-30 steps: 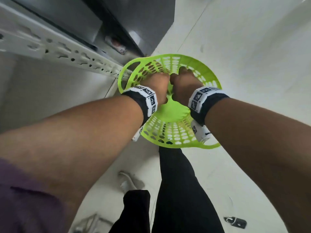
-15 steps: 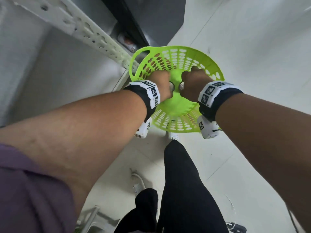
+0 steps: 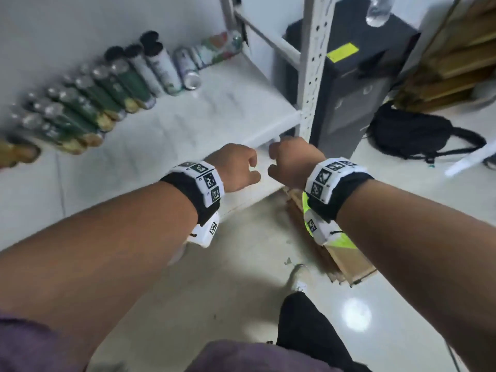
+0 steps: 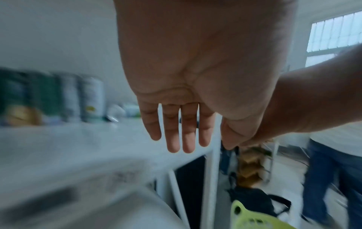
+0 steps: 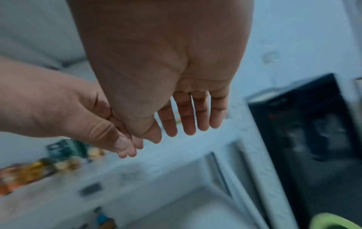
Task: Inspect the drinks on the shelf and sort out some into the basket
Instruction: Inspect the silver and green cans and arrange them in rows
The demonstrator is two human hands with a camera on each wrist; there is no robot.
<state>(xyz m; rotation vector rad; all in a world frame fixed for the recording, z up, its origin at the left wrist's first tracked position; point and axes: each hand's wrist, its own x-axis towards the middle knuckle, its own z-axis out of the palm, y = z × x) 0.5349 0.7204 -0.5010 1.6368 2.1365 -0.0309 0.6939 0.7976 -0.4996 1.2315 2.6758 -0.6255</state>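
White shelf (image 3: 204, 111) boards carry a row of drinks (image 3: 112, 84) along the back wall, well beyond and to the left of both hands. Left hand (image 3: 234, 167) and right hand (image 3: 291, 162) hover side by side over the shelf's front edge, fingers loose and holding nothing. Below the right wrist, the green basket (image 3: 346, 241) peeks out near the floor.

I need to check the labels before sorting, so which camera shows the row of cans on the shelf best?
The head view: the cans stand in a full row along the back of the shelf, though blurred. The left wrist view catches only a few smeared cans behind the left hand. The right wrist view shows mere coloured streaks.
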